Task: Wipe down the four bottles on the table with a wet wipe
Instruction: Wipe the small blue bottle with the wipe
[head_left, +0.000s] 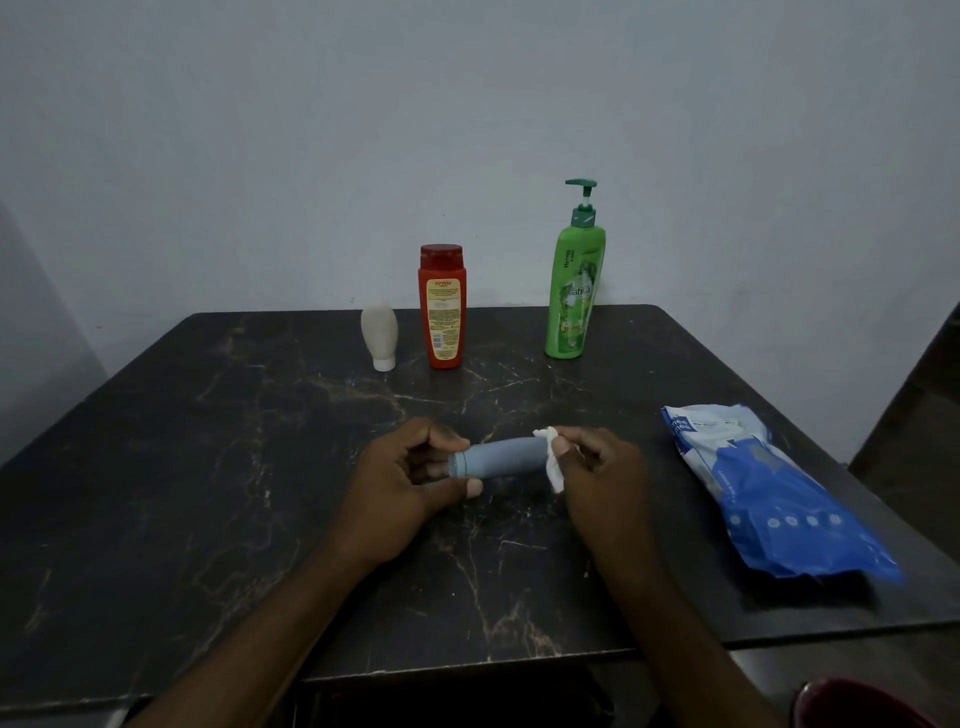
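Right hand (597, 467) pinches wipe (554, 470) against grey bottle (501, 457); green bottle (574, 296) reads Vatika.

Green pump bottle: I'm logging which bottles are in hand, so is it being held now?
No, the green pump bottle stands untouched at the back of the table; the left hand grips the grey bottle instead.

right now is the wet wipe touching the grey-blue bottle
Touching. The head view shows the wet wipe, pinched in the right hand, draped over the end of the grey-blue bottle with no gap.
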